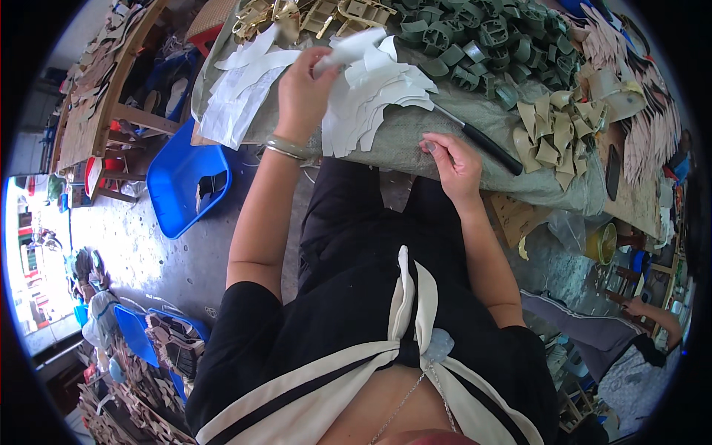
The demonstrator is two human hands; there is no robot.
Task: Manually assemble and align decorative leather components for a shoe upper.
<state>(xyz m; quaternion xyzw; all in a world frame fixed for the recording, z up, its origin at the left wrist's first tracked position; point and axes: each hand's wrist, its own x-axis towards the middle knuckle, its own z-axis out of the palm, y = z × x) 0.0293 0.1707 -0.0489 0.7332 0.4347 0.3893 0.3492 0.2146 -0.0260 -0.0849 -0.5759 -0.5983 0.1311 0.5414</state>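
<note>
The left hand (302,87) is raised over the near edge of the bench (415,137), its fingers closed around a single white cut piece (348,48) that it lifts clear of the fanned stack of white pieces (374,100) lying just beside it on the grey cloth. The right hand (454,165) rests at the bench's near edge with its fingers curled narrowly about the end of a dark-handled tool (478,141), whose thin metal shaft runs up under the right side of the stack; whether the tip touches a piece I cannot tell. A second spread of white pieces (241,93) lies toward the left edge of the bench, and heaps of green moulded parts (475,41) and olive folded strips (552,130) crowd the far and right side. To do this step well, I judge the lifted piece should be held near one end, so that it hangs flat and does not crease. The left hand should keep it well apart from the fan, so that the neighbouring pieces are not dragged out of order. The tool is best kept low and steady against the cloth, its grip firm but light. The stack overhangs the near edge a little, so a careless brush of the wrist could tip pieces down toward the blue tub (185,182) on the floor.
</note>
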